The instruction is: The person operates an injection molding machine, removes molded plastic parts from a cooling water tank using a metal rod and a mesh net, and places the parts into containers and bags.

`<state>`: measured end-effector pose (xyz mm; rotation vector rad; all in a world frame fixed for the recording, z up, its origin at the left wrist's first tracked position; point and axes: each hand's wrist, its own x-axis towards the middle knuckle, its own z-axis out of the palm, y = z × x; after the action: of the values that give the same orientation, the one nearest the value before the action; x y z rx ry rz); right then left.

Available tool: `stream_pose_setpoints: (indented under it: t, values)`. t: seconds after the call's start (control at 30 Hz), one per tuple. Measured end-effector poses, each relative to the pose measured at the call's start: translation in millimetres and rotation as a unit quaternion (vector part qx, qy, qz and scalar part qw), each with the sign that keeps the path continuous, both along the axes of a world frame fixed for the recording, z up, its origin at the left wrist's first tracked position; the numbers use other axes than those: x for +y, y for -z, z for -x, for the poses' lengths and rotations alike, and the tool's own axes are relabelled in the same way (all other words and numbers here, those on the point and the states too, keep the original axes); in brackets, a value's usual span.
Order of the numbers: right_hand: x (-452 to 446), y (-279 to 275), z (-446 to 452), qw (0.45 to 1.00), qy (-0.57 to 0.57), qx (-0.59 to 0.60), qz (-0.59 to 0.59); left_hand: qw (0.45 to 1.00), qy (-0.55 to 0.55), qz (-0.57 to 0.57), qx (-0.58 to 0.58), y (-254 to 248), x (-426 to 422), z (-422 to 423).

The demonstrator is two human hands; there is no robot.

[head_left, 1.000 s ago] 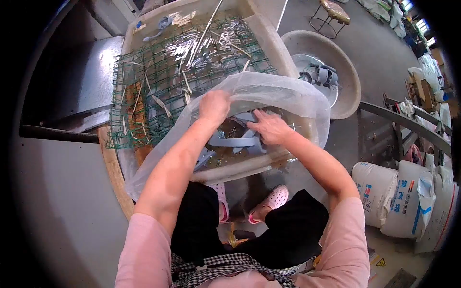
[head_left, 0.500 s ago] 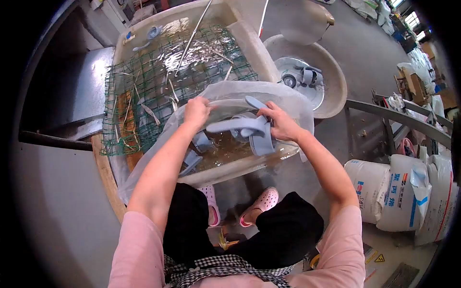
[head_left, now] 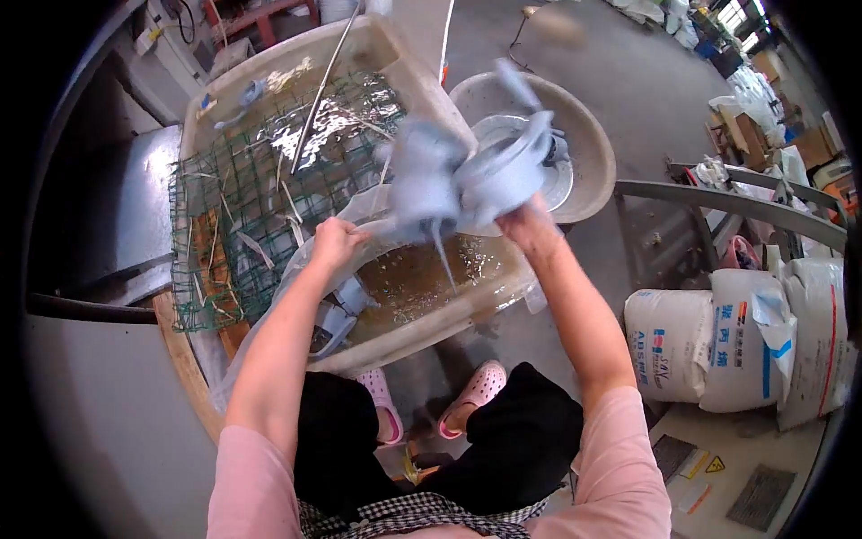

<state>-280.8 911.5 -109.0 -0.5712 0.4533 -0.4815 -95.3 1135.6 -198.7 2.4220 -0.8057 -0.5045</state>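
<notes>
My left hand point(head_left: 334, 242) pinches the rim of a translucent whitish bag point(head_left: 292, 269) at the near side of a water-filled tub point(head_left: 422, 334). My right hand point(head_left: 534, 229) is closed on blue-grey plastic pieces point(head_left: 507, 175), raised over the tub's right edge. They are blurred by motion, with wide curved bands and flat parts like slide sandals; water trails below them. Other blue-grey pieces point(head_left: 341, 310) lie at the tub's near left, below my left hand. A round basin point(head_left: 597, 171) stands just beyond my right hand, partly covered by the raised pieces.
Green wire mesh point(head_left: 206, 225) with pale strips lies across the tub, and a thin rod point(head_left: 323, 90) leans there. Another blue-grey piece point(head_left: 251, 92) is at the far left corner. Full white sacks point(head_left: 669, 346) and a metal frame point(head_left: 718, 198) stand at right.
My right hand has lifted the blue-grey pieces up from the bag, toward the basin. My left hand still holds the bag's rim, which has dropped away on the right. The view has shifted slightly.
</notes>
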Motion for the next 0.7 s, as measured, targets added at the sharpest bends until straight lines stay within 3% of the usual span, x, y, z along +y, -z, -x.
stream_pose_setpoints:
  t: [0.07, 0.27, 0.4, 0.47, 0.5, 0.53, 0.57, 0.6, 0.67, 0.7]
  values:
    - [-36.8, -1.2, -14.1, 0.997, 0.029, -0.068, -0.026, 1.000, 0.007, -0.014, -0.004, -1.6, 0.8, 2.3]
    - [-172.4, 63.1, -60.4, 0.969, 0.218, 0.117, 0.004, 0.998, 0.051, -0.007, -0.044, -9.9, -0.3, 3.8]
    - [-192.2, 67.2, -70.6, 0.962, 0.200, 0.176, -0.050, 0.998, 0.052, -0.033, -0.024, -27.2, -3.3, 5.8]
    - [-177.5, 65.0, -75.0, 0.932, 0.182, 0.280, 0.142, 0.994, 0.084, -0.030, -0.065, -24.8, -4.4, 3.0]
    - [-147.1, 52.8, -79.5, 0.880, 0.217, 0.334, 0.259, 0.994, 0.076, -0.051, -0.067, -27.8, -4.9, 4.2]
    - [-137.6, 71.9, -82.1, 0.760, 0.242, 0.308, 0.518, 0.994, 0.072, -0.050, -0.067, -29.7, -4.1, 4.4]
    - [-66.9, 38.1, -76.2, 0.720, 0.216, 0.228, 0.619, 0.992, 0.082, -0.039, -0.091, -31.4, -2.6, 5.3]
    - [-24.8, 39.5, -72.0, 0.710, 0.112, 0.147, 0.680, 0.989, 0.091, -0.030, -0.115, -33.3, 0.3, 6.8]
    - [72.7, 42.7, -59.2, 0.661, -0.191, 0.061, 0.723, 0.987, 0.091, -0.040, -0.123, -43.3, 3.3, 10.6]
    - [112.3, 44.9, -57.5, 0.554, -0.352, 0.106, 0.747, 0.985, 0.096, -0.049, -0.134, -47.7, 3.3, 12.3]
